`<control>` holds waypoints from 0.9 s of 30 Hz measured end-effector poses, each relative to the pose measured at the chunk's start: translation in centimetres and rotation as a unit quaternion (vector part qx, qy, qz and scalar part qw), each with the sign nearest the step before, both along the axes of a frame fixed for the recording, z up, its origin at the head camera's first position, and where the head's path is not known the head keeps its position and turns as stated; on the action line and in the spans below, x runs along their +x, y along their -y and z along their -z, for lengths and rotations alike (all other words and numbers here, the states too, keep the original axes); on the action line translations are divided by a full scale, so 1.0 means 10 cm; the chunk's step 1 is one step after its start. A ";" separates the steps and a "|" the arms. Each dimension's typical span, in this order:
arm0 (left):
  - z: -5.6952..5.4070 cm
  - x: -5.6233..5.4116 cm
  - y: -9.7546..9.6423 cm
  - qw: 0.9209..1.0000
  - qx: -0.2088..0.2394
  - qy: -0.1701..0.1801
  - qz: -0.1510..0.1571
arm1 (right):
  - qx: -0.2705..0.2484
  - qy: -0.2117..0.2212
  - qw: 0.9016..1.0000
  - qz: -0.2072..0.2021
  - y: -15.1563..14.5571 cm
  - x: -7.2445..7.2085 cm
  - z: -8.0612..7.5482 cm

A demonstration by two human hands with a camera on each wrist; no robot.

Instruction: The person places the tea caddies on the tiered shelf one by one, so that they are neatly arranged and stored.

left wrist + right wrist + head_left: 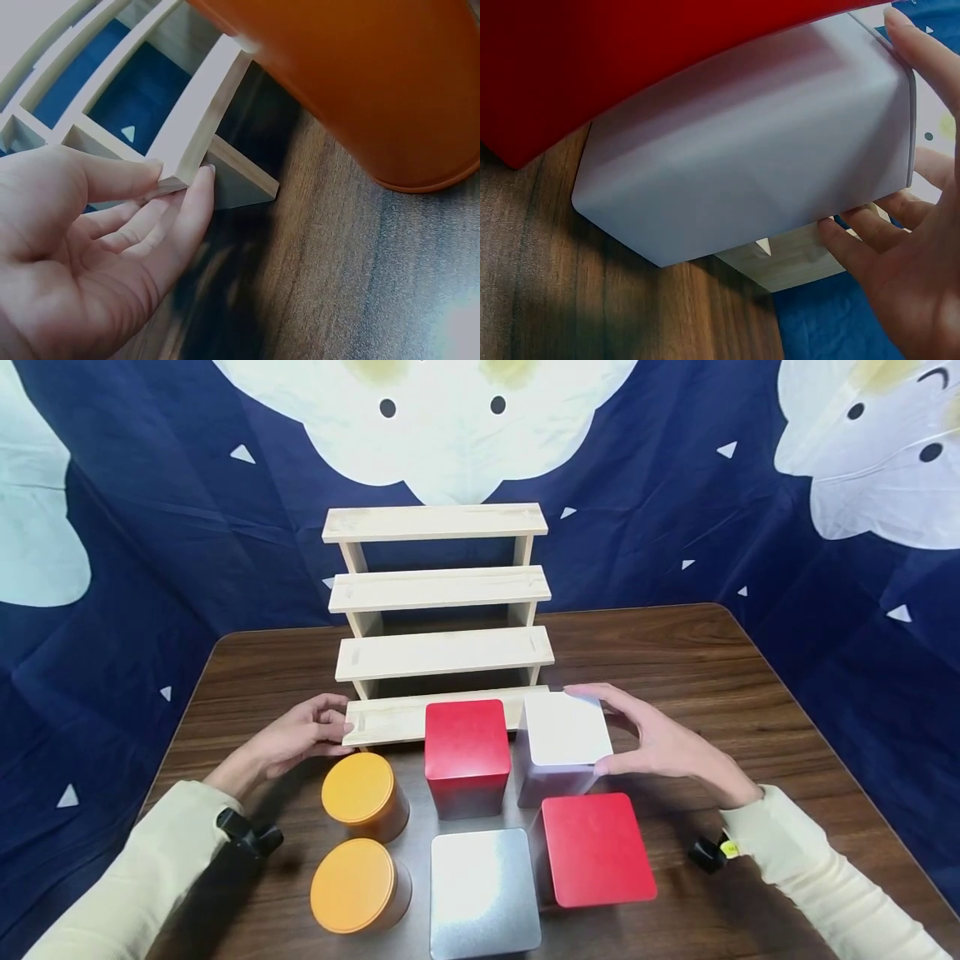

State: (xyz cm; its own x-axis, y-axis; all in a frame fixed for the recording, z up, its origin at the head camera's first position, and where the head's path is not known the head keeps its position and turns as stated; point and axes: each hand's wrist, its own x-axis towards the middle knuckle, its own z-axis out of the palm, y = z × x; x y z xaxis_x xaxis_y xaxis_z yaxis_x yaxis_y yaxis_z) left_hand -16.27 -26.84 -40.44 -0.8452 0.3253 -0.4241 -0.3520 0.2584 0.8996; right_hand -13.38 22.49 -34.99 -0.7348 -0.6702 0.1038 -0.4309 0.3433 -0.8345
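My left hand (307, 735) is at the left end of the wooden stepped rack. In the left wrist view its thumb and fingers pinch the end of the lowest board (196, 112). My right hand (648, 743) grips the top of a white square tin (567, 727), thumb at the near corner and fingers along the far side. The right wrist view shows the white tin (757, 150) upright on the table, right beside the rack's lowest step. A tall red tin (467, 739) stands just left of it, and another red tin (600, 852) in front.
Two round orange tins (358, 789) (354, 887) stand at the front left. Between them and the front red tin is a silver square tin (486, 893). The wooden rack (442, 587) rises in steps at the back of the dark table (675, 660), before a blue curtain (645, 510).
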 end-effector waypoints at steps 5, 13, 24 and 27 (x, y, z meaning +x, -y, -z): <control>-0.03 0.01 -0.02 1.000 -0.006 -0.008 -0.001 | 0.019 -0.004 1.000 0.003 -0.01 0.02 0.02; -0.03 0.02 -0.03 1.000 -0.010 -0.011 -0.012 | 0.035 -0.047 0.998 0.019 0.00 0.03 0.05; -0.05 0.02 -0.04 1.000 -0.006 -0.005 -0.011 | -0.001 -0.062 0.998 0.028 -0.09 0.02 -0.05; -0.06 0.02 -0.05 1.000 -0.008 -0.009 -0.010 | -0.006 -0.071 0.997 0.026 -0.11 -0.01 -0.17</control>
